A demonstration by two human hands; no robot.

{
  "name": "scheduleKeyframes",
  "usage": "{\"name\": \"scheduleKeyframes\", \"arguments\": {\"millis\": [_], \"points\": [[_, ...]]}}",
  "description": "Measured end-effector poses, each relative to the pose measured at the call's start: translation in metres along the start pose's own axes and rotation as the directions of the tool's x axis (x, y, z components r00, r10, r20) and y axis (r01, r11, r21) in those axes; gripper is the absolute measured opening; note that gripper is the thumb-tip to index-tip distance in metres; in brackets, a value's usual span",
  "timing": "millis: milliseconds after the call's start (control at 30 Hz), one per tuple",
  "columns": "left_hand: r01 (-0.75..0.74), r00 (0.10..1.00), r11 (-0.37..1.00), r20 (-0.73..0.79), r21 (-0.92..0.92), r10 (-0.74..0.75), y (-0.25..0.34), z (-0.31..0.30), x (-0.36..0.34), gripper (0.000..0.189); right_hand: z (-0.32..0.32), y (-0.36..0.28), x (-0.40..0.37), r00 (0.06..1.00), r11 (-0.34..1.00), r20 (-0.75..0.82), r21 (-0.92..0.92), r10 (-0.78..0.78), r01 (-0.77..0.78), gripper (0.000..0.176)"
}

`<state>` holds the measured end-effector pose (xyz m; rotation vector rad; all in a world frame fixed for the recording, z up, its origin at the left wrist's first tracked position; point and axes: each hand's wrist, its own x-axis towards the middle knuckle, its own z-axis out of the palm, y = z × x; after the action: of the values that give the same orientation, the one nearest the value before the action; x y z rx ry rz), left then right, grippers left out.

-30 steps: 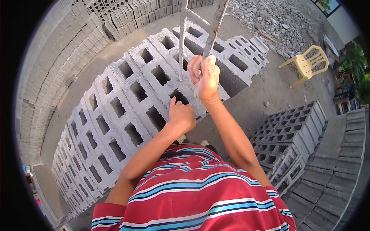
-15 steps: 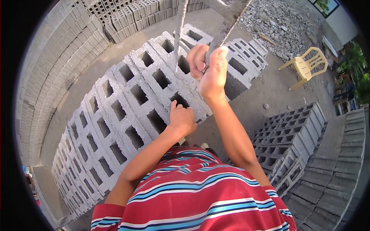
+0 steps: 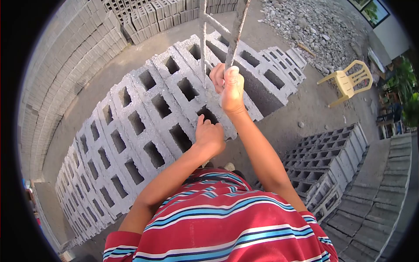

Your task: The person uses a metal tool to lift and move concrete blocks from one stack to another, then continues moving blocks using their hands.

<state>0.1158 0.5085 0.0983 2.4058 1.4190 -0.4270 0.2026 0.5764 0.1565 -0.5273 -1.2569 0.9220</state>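
My right hand (image 3: 230, 89) is closed around one bar of a rough, concrete-crusted metal rod frame (image 3: 217, 25). The frame has two long bars joined by a slanting crosspiece, and its upper end runs out of view. Its left bar ends just above the row of grey hollow concrete blocks (image 3: 168, 89). Lower down, my left hand (image 3: 209, 139) has its fingers curled over the near end of the concrete block (image 3: 221, 126) at the row's right end, with fingertips at a rectangular hole. Part of that grip is hidden.
Beyond a dark gap stand more hollow blocks (image 3: 273, 81). Another block stack (image 3: 325, 153) is at the lower right. Stacked blocks (image 3: 65, 74) curve along the left and back. A yellow plastic chair (image 3: 347, 83) stands near a gravel heap (image 3: 301, 28).
My right hand has come down and slightly left, turning the metal frame so its crosspiece shows more fully. My left hand keeps its place at the block, and the view has shifted slightly.
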Motion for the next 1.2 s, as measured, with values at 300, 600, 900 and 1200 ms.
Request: {"name": "scheduleKeyframes", "arguments": {"millis": [300,600,900,1200], "points": [[0.002,1.000,1.000,-0.017,0.018,-0.001,0.000,0.001,0.002,0.047,-0.001,-0.019,0.015,0.983,0.984,0.039,0.014,-0.177,0.177,0.059],[0.001,0.999,1.000,-0.041,-0.005,-0.001,0.000,0.001,0.000,0.051,-0.020,-0.033,-0.007,0.998,1.000,-0.049,0.006,-0.028,0.028,0.059],[-0.007,1.000,1.000,-0.029,0.022,0.007,0.004,-0.004,-0.001,0.057,-0.067,-0.123,-0.112,0.925,0.980,-0.365,-0.194,-0.107,0.037,0.056],[-0.238,0.921,0.964,-0.289,0.115,0.262,0.011,-0.046,-0.013,0.061,-0.084,-0.143,-0.218,0.732,0.916,-0.673,-0.353,-0.107,-0.191,0.059]]}}
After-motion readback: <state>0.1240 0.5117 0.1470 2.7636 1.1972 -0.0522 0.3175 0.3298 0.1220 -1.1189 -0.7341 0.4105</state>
